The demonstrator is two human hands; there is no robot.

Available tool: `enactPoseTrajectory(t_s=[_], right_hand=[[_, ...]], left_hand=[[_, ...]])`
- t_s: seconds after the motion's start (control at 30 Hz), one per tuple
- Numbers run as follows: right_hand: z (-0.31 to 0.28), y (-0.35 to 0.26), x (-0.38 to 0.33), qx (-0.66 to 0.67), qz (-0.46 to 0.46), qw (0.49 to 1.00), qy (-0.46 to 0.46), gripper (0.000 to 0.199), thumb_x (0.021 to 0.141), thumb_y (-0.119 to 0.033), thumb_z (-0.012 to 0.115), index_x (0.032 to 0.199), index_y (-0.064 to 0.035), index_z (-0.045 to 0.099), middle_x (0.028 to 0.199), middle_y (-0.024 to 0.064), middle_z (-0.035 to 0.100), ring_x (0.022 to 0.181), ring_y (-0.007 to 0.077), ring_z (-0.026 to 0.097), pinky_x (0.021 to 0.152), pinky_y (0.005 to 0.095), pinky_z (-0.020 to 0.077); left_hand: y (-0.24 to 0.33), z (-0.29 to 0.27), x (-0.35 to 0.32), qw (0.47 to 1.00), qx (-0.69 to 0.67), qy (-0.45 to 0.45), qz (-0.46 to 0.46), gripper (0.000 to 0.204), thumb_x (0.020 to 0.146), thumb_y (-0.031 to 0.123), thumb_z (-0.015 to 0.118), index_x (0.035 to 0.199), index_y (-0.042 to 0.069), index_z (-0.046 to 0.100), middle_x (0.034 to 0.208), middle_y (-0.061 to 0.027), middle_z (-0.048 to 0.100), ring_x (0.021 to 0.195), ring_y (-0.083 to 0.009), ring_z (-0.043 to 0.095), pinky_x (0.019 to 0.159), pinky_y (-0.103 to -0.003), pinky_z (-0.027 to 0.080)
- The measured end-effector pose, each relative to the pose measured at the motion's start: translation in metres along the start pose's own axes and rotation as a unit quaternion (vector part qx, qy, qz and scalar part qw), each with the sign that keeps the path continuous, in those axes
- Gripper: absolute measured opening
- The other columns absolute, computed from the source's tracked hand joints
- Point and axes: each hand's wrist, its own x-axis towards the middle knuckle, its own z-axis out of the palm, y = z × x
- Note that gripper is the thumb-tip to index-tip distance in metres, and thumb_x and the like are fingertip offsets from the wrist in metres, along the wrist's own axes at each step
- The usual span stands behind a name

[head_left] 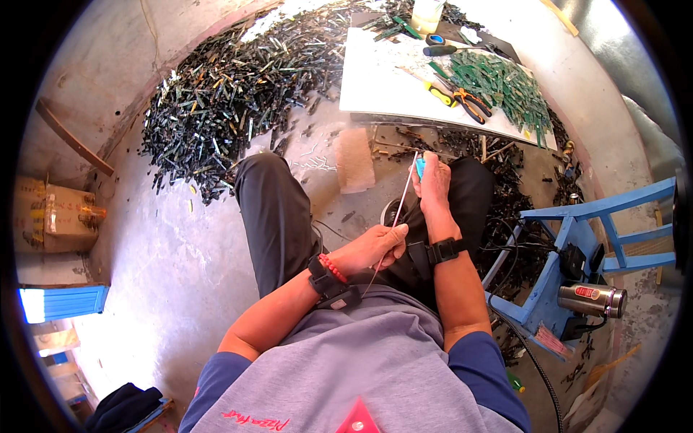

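Over my lap, my left hand (381, 245) is closed on a long, thin, pinkish wire-like strand (406, 193), whose tail slants down toward my shirt. Farther off and to the right, my right hand (434, 185) grips a small bright-blue tool (420, 167), mostly covered by the fingers; I cannot make out its kind. The strand's pale upper end meets this tool at the thumb. A wrist strap is on each arm, with red beads on the left.
Dark strips form a large heap (224, 101) at the far left. A white board (375, 72) ahead carries green pieces (498, 83), orange-handled pliers (469, 101) and a screwdriver (442, 50). On my right, a blue chair (538, 289) bears a steel flask (592, 299). Brown cardboard (355, 160) lies between.
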Motion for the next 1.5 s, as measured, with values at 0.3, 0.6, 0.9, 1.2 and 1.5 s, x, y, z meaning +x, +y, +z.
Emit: enactPoseTrajectory(t_s=[0.3,0.6,0.9,1.2,1.5], right_hand=[[0.0,0.003,0.001,0.026,-0.002,1.0,0.001,0.044,0.087,-0.039,0.048,0.064,-0.0019,0.056,0.047,0.0012,0.045,0.035,0.0099,0.036,0.034,0.0238,0.0242],[-0.002,-0.004,-0.004,-0.001,0.001,1.0,-0.002,0.05,0.091,-0.046,0.053,0.061,-0.0052,0.052,0.051,0.0,0.048,0.043,0.0082,0.046,0.038,0.0211,0.0304],[-0.003,0.006,0.0,0.004,-0.053,0.998,-0.021,0.052,0.09,-0.047,0.05,0.06,-0.0047,0.053,0.046,-0.0011,0.044,0.037,0.0083,0.039,0.035,0.0226,0.0241],[-0.002,0.005,0.001,0.109,-0.006,0.994,-0.004,0.039,0.09,-0.032,0.054,0.064,-0.0033,0.05,0.065,0.0014,0.052,0.058,0.009,0.052,0.049,0.0207,0.0429],[-0.005,0.009,0.006,0.073,-0.018,0.997,0.001,0.043,0.09,-0.035,0.053,0.06,-0.0037,0.048,0.056,0.0006,0.047,0.049,0.0093,0.047,0.046,0.0217,0.0404]], left_hand=[[0.0,0.001,0.0,1.0,0.012,0.006,0.01,0.06,0.098,0.052,0.03,0.068,0.005,0.05,0.054,-0.0017,0.043,0.049,-0.0104,0.04,0.047,-0.026,0.035],[0.003,0.001,-0.001,1.0,0.018,0.003,0.013,0.06,0.098,0.053,0.03,0.069,0.005,0.05,0.055,-0.0019,0.044,0.05,-0.0103,0.041,0.048,-0.026,0.035],[0.003,0.003,-0.001,1.0,0.007,-0.002,0.009,0.057,0.099,0.051,0.032,0.069,0.005,0.049,0.055,-0.0014,0.043,0.05,-0.0101,0.04,0.047,-0.026,0.034],[-0.001,0.001,0.002,0.999,-0.034,0.008,-0.013,0.054,0.099,0.048,0.034,0.068,0.005,0.049,0.055,-0.0008,0.042,0.049,-0.0098,0.039,0.046,-0.025,0.032],[0.003,0.002,-0.001,1.0,-0.023,0.006,-0.003,0.056,0.099,0.048,0.033,0.067,0.005,0.048,0.056,0.0007,0.039,0.049,-0.0096,0.038,0.046,-0.026,0.032]])
